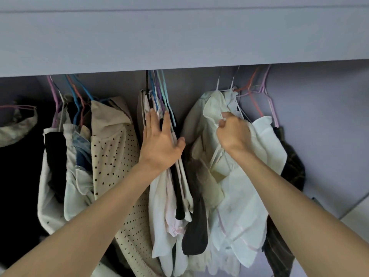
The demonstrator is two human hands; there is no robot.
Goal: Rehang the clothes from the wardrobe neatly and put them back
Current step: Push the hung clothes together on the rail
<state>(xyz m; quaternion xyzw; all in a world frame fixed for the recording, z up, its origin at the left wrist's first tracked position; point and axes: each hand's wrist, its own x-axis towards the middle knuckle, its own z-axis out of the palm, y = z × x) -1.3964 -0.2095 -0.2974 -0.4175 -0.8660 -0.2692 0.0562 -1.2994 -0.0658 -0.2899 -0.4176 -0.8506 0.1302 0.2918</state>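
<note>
Both arms reached up into the wardrobe [179,37], where clothes hung in three bunches under its lavender top panel. The left hand [159,142] lay flat, fingers straight, pressed against the middle bunch [169,196] of white, pink and black garments, with fingertips slid in among the folds near the hangers [159,84] and the thumb spread out to the right. The right hand [232,132] was clenched round the collar area of a cream shirt [211,108] at the front of the right bunch, pinching fabric between thumb and fingers. Just behind that hung a white garment [245,206] and, nearest the wardrobe's right wall, a dark plaid piece [291,172]. The left bunch held a beige dotted garment [113,148] beside blue and white items. A pale hat-like thing [18,124] sat at the far left edge.
</note>
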